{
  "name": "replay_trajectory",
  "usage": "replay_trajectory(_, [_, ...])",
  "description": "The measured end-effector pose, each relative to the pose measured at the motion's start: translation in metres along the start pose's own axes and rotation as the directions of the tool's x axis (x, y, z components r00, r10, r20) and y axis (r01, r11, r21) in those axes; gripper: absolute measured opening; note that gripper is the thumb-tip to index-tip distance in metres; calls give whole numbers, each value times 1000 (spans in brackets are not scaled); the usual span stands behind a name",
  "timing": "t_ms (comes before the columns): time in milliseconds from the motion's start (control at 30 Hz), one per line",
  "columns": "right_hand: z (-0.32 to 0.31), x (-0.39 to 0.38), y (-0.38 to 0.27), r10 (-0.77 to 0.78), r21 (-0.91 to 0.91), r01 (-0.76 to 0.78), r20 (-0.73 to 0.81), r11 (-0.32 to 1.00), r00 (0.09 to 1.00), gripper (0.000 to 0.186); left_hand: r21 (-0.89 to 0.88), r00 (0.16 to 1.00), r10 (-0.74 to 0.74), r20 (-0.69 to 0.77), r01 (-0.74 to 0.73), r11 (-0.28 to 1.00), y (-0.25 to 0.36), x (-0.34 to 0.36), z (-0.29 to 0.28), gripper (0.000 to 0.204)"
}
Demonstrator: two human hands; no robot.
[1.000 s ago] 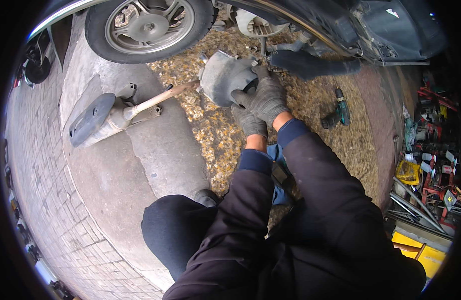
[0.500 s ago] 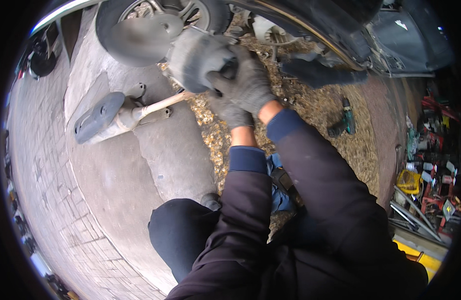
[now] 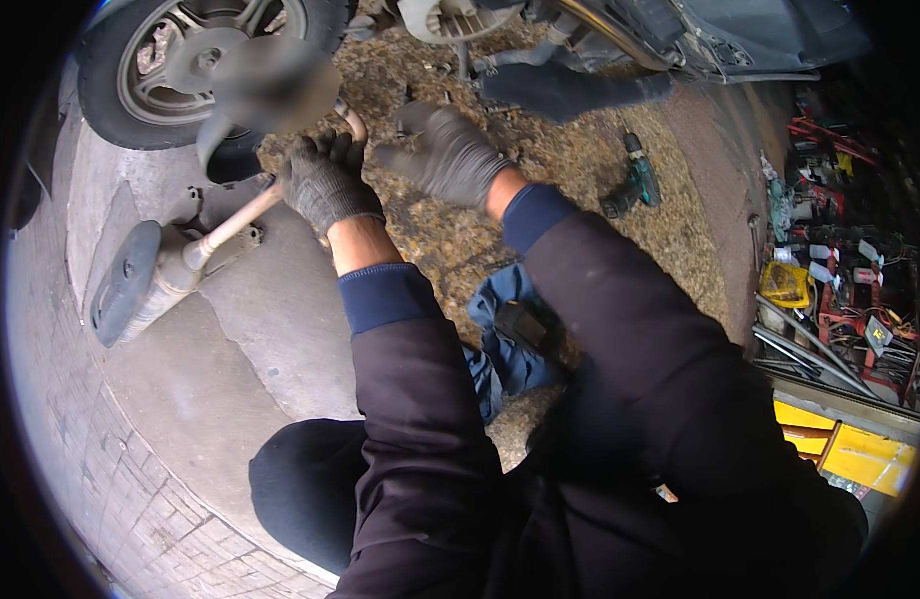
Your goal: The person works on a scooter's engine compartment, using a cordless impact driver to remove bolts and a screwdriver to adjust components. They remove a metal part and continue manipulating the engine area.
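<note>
Grey knit work gloves cover both hands. My left hand (image 3: 328, 180) is closed where the bent pipe of an exhaust muffler (image 3: 159, 288) passes, and its curled fingers appear to wrap the pipe. The muffler lies at left with a dark heat shield on it; the pipe's hooked end shows beyond my fingers. To the right, my right hand (image 3: 448, 155) hovers over the gravelly ground, thumb and fingers apart, holding nothing. Beyond my left hand is a grey curved cover (image 3: 221, 145) beside the wheel (image 3: 151, 75). A rounded grey shape (image 3: 275, 85) above it is too blurred to name.
A teal and black cordless drill (image 3: 635, 178) lies on the gravel at right. A blue cloth (image 3: 515, 339) with a black block on it is near my knees. Vehicle body panels (image 3: 769, 35) extend across the far right. Tools and a yellow tray (image 3: 787, 285) crowd the right edge.
My hands have separated and let go of the grey cover, which now sits by the wheel. My left hand has moved to the exhaust pipe; my right hand has opened. The view has shifted and turned.
</note>
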State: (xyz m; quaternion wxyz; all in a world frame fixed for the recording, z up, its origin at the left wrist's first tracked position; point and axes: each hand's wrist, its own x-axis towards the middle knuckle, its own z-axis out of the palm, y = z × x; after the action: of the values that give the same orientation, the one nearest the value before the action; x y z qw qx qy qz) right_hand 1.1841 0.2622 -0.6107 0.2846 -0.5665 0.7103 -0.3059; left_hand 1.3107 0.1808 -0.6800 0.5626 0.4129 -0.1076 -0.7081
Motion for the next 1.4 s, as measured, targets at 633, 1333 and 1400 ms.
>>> replay_trajectory(633, [-133,-1,71,323,637,-124,-206,761,924,23,163,976,-5,218,-31,986,-46,-105,83,20])
replay_trajectory(1333, [-106,-18,38,133,662,-191,138,725,981,31,771,773,10,634,-633,71,-22,-75,99,35])
replay_trajectory(1400, [-112,-21,40,146,705,-212,153,677,977,31,765,771,7,636,-632,121,-24,-76,95,36])
